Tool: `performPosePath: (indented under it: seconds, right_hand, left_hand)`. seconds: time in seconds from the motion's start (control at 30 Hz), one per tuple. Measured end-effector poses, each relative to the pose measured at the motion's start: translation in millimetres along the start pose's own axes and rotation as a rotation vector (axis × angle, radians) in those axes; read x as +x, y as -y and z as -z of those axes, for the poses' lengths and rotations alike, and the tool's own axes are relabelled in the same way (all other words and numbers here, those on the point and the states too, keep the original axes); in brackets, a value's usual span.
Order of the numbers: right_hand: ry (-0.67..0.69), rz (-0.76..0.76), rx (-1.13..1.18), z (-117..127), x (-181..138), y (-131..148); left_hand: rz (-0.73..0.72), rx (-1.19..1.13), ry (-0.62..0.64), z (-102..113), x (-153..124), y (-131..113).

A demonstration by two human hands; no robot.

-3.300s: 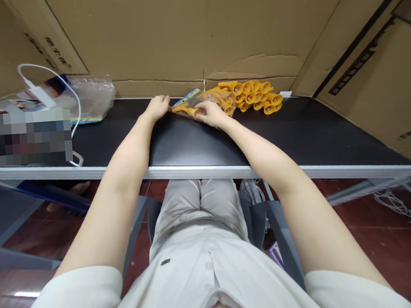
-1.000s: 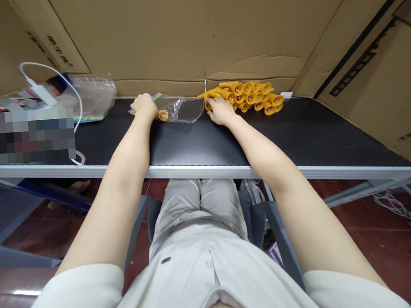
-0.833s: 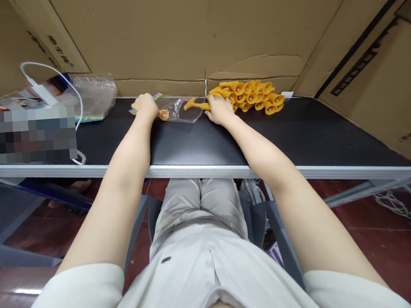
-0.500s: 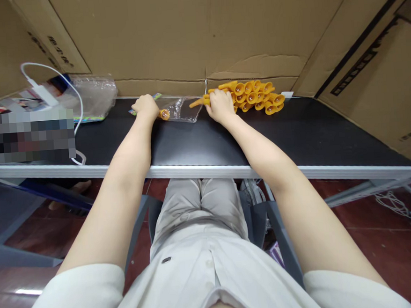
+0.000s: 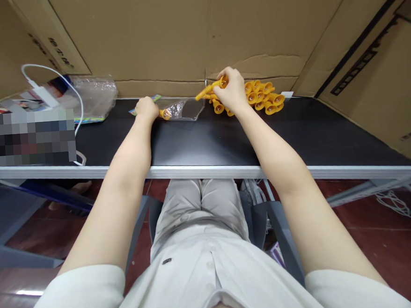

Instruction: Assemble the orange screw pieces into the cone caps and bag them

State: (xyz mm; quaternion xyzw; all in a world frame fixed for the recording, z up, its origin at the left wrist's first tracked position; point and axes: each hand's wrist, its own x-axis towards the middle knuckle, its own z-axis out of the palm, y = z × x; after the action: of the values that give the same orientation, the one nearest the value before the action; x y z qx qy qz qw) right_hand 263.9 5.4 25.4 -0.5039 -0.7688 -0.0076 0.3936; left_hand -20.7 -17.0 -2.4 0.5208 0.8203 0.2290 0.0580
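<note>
A clear plastic bag (image 5: pixel 183 109) lies flat on the black table (image 5: pixel 204 140), with one orange plastic piece (image 5: pixel 164 113) inside near its left end. My left hand (image 5: pixel 146 109) is closed on that left end, pinning the bag down. My right hand (image 5: pixel 232 89) is raised a little above the table at the left edge of a pile of orange plastic pieces (image 5: pixel 262 98). Its fingers are closed on several orange pieces (image 5: pixel 208 91), whose tips point left toward the bag's open end.
Cardboard walls (image 5: pixel 169 34) close off the back and right. At the far left lie a stack of clear bags (image 5: pixel 94 93), a white charger with cable (image 5: pixel 41 92) and a blurred-out area. The table's pale front edge (image 5: pixel 206 171) runs above my lap.
My left hand slid the bag left with one piece in it. My right hand went to the pile, gathered orange pieces and has now lifted them off the table.
</note>
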Motion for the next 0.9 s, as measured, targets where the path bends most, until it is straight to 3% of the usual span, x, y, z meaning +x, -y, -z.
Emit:
performPosePath:
  seconds: [0.17, 0.3, 0.37, 0.53, 0.7, 0.9]
  right_hand:
    - [0.127, -0.078, 0.283, -28.7, 2.5, -11.4]
    - [0.191, -0.194, 0.510, -49.5, -5.5, -8.4]
    - [0.230, -0.177, 0.545, -55.2, -10.1, -5.0]
    - [0.349, -0.033, 0.368, -56.7, -19.2, -1.4]
    - [0.434, 0.202, 0.079, -52.0, -25.3, 2.2]
    - [0.388, 0.214, 0.021, -65.8, -23.8, -1.9]
  left_hand:
    - [-0.051, 0.047, 0.004, -1.9, 6.1, 2.5]
    - [-0.083, 0.109, 0.029, -3.9, 12.6, 2.7]
    - [-0.119, 0.130, 0.044, -4.4, 14.5, 2.3]
    - [-0.241, 0.109, 0.077, -1.4, 11.9, -1.4]
    - [-0.353, 0.051, 0.180, 5.4, 1.8, -9.4]
    - [-0.443, 0.077, 0.194, 4.3, -6.2, -21.1]
